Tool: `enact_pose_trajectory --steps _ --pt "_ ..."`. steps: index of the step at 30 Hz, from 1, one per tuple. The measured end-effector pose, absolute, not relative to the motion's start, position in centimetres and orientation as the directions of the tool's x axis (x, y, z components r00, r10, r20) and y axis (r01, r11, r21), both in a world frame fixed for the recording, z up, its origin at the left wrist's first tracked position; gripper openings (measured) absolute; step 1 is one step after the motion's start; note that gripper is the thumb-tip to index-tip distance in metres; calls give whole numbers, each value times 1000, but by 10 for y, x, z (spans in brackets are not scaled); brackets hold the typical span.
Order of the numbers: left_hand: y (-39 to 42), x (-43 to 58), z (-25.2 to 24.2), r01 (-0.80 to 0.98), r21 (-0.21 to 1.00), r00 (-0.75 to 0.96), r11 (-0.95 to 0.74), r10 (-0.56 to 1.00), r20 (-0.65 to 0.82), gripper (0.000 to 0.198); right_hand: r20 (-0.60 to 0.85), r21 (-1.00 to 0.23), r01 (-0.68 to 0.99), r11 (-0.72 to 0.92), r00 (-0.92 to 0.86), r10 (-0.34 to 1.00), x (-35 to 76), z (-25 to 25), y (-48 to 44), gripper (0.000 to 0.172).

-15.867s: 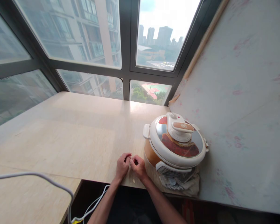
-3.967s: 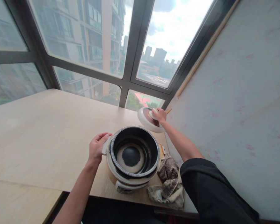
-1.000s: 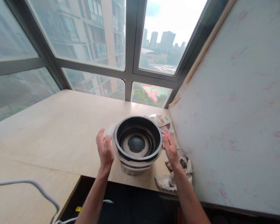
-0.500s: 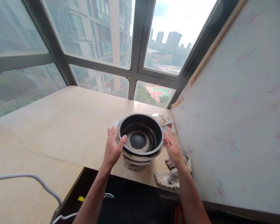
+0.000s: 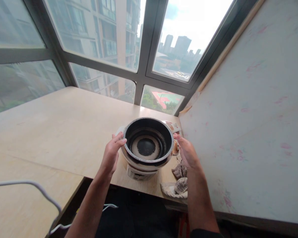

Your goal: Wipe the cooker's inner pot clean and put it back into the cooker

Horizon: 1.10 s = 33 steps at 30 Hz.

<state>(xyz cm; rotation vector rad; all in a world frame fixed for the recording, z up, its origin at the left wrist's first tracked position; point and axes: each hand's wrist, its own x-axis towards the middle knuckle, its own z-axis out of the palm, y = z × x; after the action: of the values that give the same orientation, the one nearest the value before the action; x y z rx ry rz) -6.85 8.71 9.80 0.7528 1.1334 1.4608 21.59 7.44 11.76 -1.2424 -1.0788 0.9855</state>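
Note:
An open cooker (image 5: 141,170) stands near the front edge of a pale wooden counter (image 5: 64,132), its dark inner well (image 5: 147,145) uncovered. My left hand (image 5: 112,154) grips the cooker's left side, fingers curled over the rim. My right hand (image 5: 187,152) holds the right side at the handle, fingers wrapped around it. The cooker's lid (image 5: 172,126) lies on the counter just behind the cooker, mostly hidden by it.
A crumpled cloth (image 5: 177,183) lies at the counter's front right, below my right wrist. A pale marbled wall panel (image 5: 250,115) rises close on the right. Large windows (image 5: 109,36) stand behind the counter. A white cable (image 5: 27,185) loops at the lower left.
Both hands have closed in from hovering beside the cooker to gripping its two sides. The view has shifted slightly.

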Motion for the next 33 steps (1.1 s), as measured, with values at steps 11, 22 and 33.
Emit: enact_pose_trajectory --steps 11,22,33 --pt "78 -45 182 -490 831 -214 -262 961 177 42 314 -930 -126 346 219 924 189 170 55 67" --pt "52 -83 202 -262 761 -501 -594 757 419 74 559 -824 -97 558 23 829 112 210 48 95" --pt "50 -201 161 -57 730 -783 -681 484 390 71 271 -950 -269 162 -443 854 -13 201 124 64"
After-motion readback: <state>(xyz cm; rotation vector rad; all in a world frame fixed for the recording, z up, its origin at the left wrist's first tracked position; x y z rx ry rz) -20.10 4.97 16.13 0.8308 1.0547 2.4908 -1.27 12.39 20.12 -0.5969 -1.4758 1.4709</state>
